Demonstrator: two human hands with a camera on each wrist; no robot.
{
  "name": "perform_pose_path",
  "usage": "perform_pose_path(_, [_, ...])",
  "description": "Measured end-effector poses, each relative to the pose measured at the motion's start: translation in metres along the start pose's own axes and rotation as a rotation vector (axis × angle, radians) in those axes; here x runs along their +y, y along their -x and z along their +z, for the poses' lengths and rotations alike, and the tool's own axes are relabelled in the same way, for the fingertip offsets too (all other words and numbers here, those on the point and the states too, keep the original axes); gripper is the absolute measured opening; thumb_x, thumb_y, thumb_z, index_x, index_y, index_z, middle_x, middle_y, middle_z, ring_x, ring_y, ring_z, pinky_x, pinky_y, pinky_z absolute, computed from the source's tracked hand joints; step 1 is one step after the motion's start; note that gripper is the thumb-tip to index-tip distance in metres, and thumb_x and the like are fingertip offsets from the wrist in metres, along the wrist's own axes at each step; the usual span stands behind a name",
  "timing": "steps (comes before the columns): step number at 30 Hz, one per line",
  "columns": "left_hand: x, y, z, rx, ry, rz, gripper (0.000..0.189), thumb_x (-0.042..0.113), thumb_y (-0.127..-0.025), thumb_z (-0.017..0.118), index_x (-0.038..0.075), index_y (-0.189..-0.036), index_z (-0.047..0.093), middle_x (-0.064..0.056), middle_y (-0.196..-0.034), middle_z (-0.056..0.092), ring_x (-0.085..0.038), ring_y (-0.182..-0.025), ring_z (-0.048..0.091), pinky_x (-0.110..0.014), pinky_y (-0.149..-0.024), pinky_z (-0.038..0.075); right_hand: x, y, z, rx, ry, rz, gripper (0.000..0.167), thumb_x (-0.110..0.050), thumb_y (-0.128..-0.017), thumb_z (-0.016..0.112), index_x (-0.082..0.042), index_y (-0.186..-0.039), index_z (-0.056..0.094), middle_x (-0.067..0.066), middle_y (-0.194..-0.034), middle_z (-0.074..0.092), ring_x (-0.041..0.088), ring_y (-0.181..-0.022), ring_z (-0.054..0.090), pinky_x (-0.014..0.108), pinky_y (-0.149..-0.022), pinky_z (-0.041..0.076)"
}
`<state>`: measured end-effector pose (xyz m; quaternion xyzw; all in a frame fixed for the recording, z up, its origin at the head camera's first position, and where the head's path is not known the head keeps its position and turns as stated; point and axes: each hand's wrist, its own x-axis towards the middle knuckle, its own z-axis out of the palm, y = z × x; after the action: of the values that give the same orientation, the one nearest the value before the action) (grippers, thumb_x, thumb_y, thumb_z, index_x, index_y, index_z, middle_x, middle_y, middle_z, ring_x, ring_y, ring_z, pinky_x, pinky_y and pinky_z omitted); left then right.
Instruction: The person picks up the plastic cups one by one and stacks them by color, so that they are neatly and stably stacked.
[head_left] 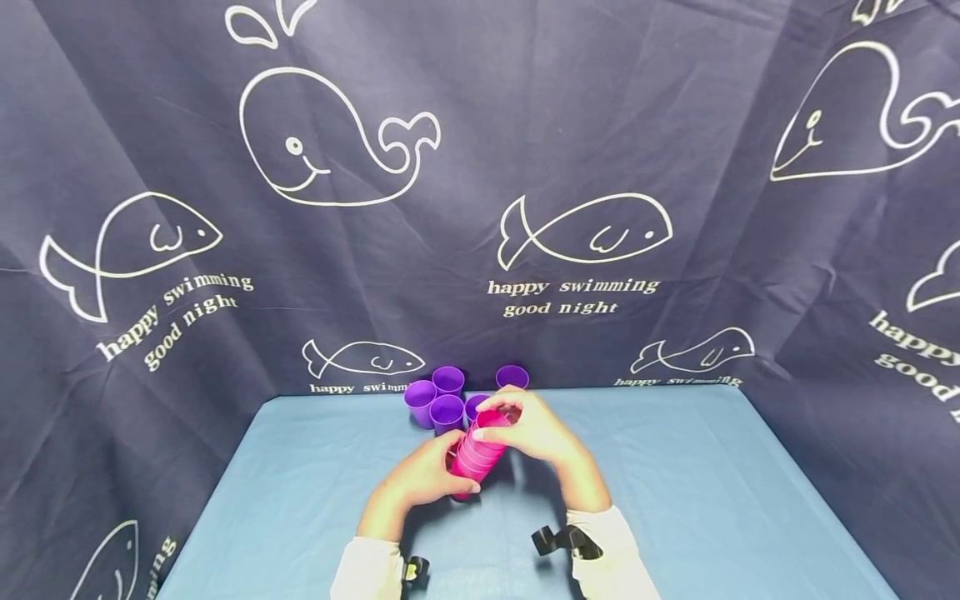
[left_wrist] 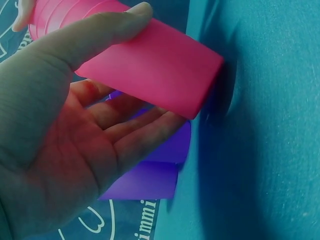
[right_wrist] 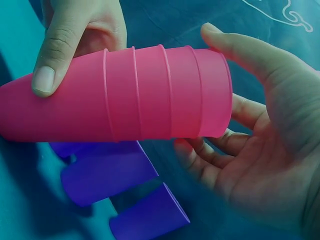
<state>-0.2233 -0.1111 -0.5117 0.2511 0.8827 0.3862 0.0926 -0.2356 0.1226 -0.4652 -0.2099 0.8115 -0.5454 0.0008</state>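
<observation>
A stack of nested pink cups (head_left: 481, 452) leans at a slant above the table, its mouth toward the upper right and its base low toward the left. Around the lower part, my left hand (head_left: 426, 472) grips it, thumb on the near side and fingers behind, as the left wrist view shows. At the rim end my right hand (head_left: 538, 427) holds the topmost cup between thumb and fingers. Several stacked rims show along the pink stack (right_wrist: 150, 95) in the right wrist view. Whether the base touches the table is unclear.
Several purple cups (head_left: 447, 412) stand mouth up just behind the hands, and one is partly hidden by the stack. Another purple cup (head_left: 512, 377) stands apart at the back edge. The blue tabletop (head_left: 697, 500) meets a dark printed cloth (head_left: 585, 125) at its back and sides.
</observation>
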Motion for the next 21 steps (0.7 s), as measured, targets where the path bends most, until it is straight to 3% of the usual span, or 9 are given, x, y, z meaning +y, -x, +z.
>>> perform_pose_path(7, [-0.0033, -0.0004, 0.0004, -0.01, 0.002, -0.019, 0.058, 0.034, -0.075, 0.095, 0.02, -0.122, 0.063, 0.009, -0.099, 0.071, -0.005, -0.087, 0.065, -0.028, -0.084, 0.056, -0.0011, -0.0006, 0.0027, -0.017, -0.005, -0.021, 0.038, -0.02, -0.078, 0.093, -0.009, -0.113, 0.081, 0.016, -0.116, 0.069, 0.03, -0.098, 0.07, 0.025, -0.079, 0.057])
perform_pose_path(21, [-0.0038, 0.0027, -0.0035, -0.04, 0.071, -0.008, 0.064, 0.029, -0.075, 0.095, 0.017, -0.127, 0.061, 0.006, -0.104, 0.071, -0.008, -0.092, 0.067, -0.03, -0.088, 0.057, -0.0059, -0.0005, 0.0098, -0.034, 0.032, -0.067, 0.046, -0.023, -0.077, 0.095, -0.007, -0.117, 0.081, 0.011, -0.114, 0.069, 0.02, -0.107, 0.064, 0.028, -0.09, 0.056])
